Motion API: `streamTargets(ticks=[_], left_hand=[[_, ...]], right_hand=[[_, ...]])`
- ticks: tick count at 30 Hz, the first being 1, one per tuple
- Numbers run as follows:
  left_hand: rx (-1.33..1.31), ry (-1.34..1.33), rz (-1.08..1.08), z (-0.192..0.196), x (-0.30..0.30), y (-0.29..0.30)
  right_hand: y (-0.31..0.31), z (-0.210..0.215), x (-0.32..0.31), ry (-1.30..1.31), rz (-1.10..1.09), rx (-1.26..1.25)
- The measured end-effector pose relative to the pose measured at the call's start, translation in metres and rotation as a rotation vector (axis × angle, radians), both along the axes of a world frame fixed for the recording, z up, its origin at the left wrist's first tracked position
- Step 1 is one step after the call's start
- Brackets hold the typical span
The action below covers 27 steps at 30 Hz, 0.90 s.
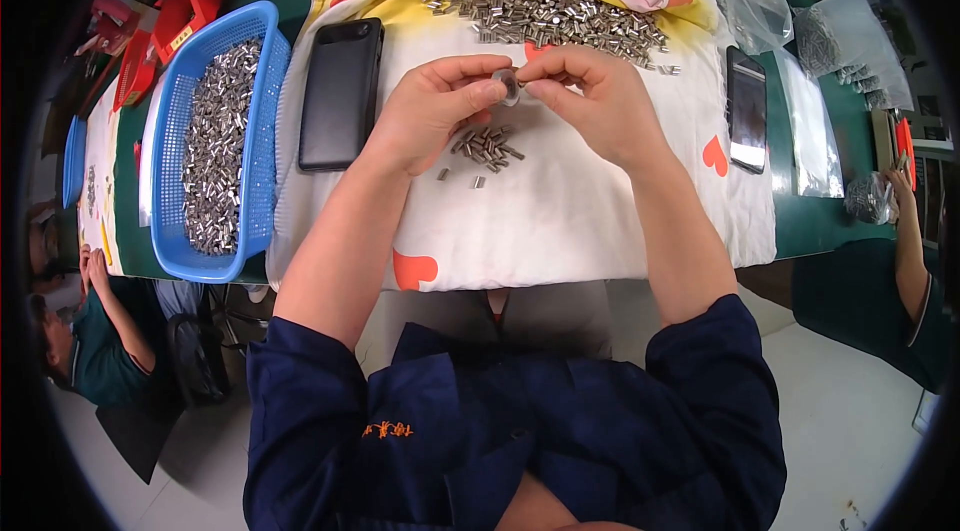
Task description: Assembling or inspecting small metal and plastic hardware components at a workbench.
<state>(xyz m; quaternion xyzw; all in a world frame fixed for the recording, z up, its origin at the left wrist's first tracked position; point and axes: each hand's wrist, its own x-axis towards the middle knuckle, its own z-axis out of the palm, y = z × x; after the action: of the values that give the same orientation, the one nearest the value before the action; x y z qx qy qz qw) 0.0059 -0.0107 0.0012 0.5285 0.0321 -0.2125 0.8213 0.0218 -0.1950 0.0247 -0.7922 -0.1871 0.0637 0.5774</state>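
Both hands meet above a white cloth (pixel 560 221) with orange hearts. My left hand (pixel 435 106) pinches a small round silvery part (pixel 508 86) between thumb and fingers. My right hand (pixel 590 96) holds a tiny metal piece against that part; the two hands touch at the fingertips. Just below them lies a small heap of short metal sleeves (pixel 487 146). A large pile of the same sleeves (pixel 550 11) spreads across the cloth's far side.
A blue basket (pixel 262 111) full of metal sleeves stands at the left. One black phone (pixel 340 91) lies left of my hands, another (pixel 746 109) at the right. Clear bags of parts (pixel 830 41) sit far right. Co-workers sit at both sides.
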Motion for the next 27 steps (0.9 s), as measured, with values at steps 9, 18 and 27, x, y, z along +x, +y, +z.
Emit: streamTargets(ticks=[9,18,27], left_hand=[[0.083,-0.121,0.024,-0.003,0.0,-0.003],[0.112,-0.108,0.046,-0.003,0.001,-0.004],[0.202,-0.124,-0.05,0.002,-0.002,-0.006]], right_hand=[[0.008,-0.006,-0.005,-0.319,-0.026,-0.138],[0.01,-0.008,-0.009,-0.449,-0.071,-0.208],[-0.004,-0.003,0.001,0.041,0.051,-0.104]])
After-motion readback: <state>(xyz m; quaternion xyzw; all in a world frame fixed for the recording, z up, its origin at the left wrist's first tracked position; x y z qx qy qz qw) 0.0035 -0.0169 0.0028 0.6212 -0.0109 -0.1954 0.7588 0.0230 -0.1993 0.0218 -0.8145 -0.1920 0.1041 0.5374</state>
